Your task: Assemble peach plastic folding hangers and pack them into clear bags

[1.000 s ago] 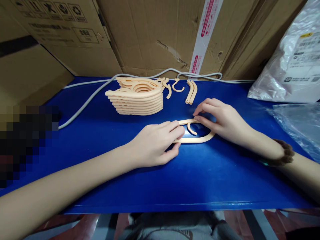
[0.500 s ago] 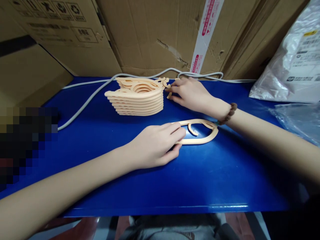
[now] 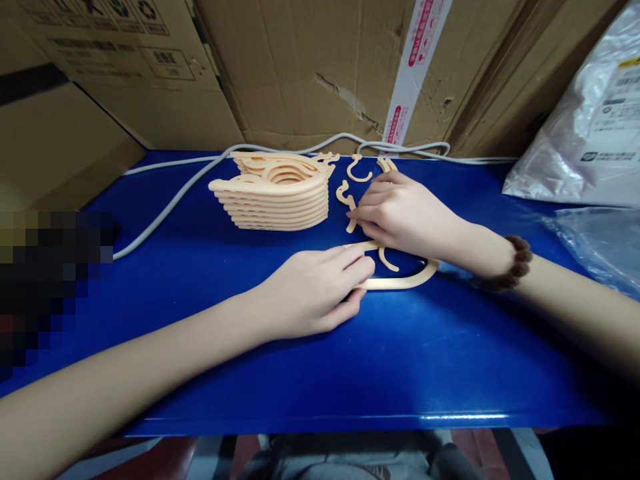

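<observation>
My left hand (image 3: 325, 287) is closed on the left end of a cream plastic hanger (image 3: 400, 283) lying on the blue table (image 3: 320, 373). My right hand (image 3: 395, 207), with a brown band at the wrist, pinches a small cream hooked piece (image 3: 351, 213) just above that hanger. A stack of cream hangers (image 3: 280, 203) stands to the left of my right hand. Behind the hand lie a loose cream hook (image 3: 359, 175) and more small cream pieces (image 3: 386, 164), partly hidden by its fingers.
Cardboard boxes (image 3: 310, 67) line the back of the table. A grey cable (image 3: 200, 170) runs along the rear and left. Clear plastic packaging (image 3: 565, 153) lies at the right. A pixelated dark area covers the left edge.
My right hand has moved toward me and to the right, from beside the stack to above the hanger, with a small piece at its fingertips. My left hand has hardly moved.
</observation>
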A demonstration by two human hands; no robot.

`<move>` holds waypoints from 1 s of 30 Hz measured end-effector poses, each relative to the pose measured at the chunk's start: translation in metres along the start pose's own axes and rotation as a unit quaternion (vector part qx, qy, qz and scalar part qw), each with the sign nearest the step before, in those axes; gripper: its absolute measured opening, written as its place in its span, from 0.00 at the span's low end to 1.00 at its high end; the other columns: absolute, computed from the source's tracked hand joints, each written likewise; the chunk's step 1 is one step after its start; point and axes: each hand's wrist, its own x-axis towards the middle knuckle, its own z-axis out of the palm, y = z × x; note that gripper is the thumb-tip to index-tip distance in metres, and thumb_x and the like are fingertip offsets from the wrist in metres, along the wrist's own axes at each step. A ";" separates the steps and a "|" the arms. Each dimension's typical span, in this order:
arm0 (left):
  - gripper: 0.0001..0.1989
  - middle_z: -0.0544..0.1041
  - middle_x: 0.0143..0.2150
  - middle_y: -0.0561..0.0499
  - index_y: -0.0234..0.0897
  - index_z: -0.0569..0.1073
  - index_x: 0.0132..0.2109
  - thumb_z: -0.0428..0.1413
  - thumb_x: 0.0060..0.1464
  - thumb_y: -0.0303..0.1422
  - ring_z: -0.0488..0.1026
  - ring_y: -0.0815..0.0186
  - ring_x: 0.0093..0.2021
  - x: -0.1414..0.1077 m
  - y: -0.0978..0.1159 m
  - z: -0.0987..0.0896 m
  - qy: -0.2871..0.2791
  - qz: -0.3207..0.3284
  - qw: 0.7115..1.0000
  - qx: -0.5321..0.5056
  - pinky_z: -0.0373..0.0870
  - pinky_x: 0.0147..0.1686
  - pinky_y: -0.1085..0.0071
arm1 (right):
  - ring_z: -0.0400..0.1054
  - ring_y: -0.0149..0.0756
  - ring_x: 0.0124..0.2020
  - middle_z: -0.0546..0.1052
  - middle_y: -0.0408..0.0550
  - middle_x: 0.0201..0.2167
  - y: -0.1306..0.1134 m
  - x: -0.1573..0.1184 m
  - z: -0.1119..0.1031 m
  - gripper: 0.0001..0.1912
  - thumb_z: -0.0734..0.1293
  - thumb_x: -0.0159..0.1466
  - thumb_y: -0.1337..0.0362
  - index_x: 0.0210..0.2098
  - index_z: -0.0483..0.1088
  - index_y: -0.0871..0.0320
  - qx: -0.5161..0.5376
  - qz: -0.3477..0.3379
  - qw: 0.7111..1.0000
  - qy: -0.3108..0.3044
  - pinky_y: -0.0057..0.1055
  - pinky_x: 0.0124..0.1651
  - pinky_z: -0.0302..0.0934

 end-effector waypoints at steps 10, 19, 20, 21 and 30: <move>0.11 0.78 0.54 0.39 0.29 0.73 0.47 0.50 0.68 0.34 0.74 0.54 0.54 -0.001 0.001 -0.002 0.111 -0.037 0.992 0.042 0.73 0.54 0.61 | 0.71 0.42 0.39 0.79 0.54 0.39 -0.023 -0.044 -0.020 0.16 0.58 0.74 0.65 0.45 0.78 0.61 0.109 0.043 0.991 0.058 0.38 0.43 0.58; 0.22 0.78 0.59 0.37 0.26 0.70 0.61 0.43 0.73 0.39 0.76 0.56 0.59 -0.003 -0.002 0.006 0.096 -0.079 0.991 0.041 0.74 0.57 0.60 | 0.69 0.40 0.37 0.76 0.53 0.37 -0.055 -0.065 -0.023 0.15 0.61 0.75 0.58 0.41 0.76 0.61 0.114 0.011 0.992 0.044 0.35 0.40 0.59; 0.22 0.79 0.57 0.38 0.26 0.70 0.60 0.43 0.73 0.39 0.77 0.56 0.57 -0.002 -0.002 0.005 0.088 -0.083 0.992 0.043 0.76 0.55 0.61 | 0.69 0.41 0.38 0.76 0.53 0.36 -0.057 -0.066 -0.022 0.14 0.61 0.75 0.60 0.39 0.75 0.61 0.116 0.006 0.992 0.039 0.35 0.42 0.60; 0.22 0.79 0.57 0.38 0.27 0.71 0.60 0.43 0.74 0.39 0.78 0.56 0.56 -0.002 -0.002 0.005 0.083 -0.086 0.992 0.043 0.76 0.53 0.62 | 0.69 0.40 0.37 0.76 0.53 0.35 -0.058 -0.066 -0.022 0.14 0.60 0.74 0.62 0.37 0.74 0.61 0.119 0.003 0.992 0.033 0.35 0.43 0.61; 0.14 0.83 0.47 0.44 0.30 0.75 0.50 0.46 0.71 0.31 0.83 0.59 0.43 -0.002 0.000 -0.001 0.104 -0.079 0.989 0.063 0.77 0.40 0.67 | 0.66 0.35 0.24 0.73 0.48 0.28 -0.050 -0.075 -0.030 0.13 0.57 0.73 0.66 0.33 0.66 0.58 0.082 0.021 0.996 -0.009 0.31 0.31 0.57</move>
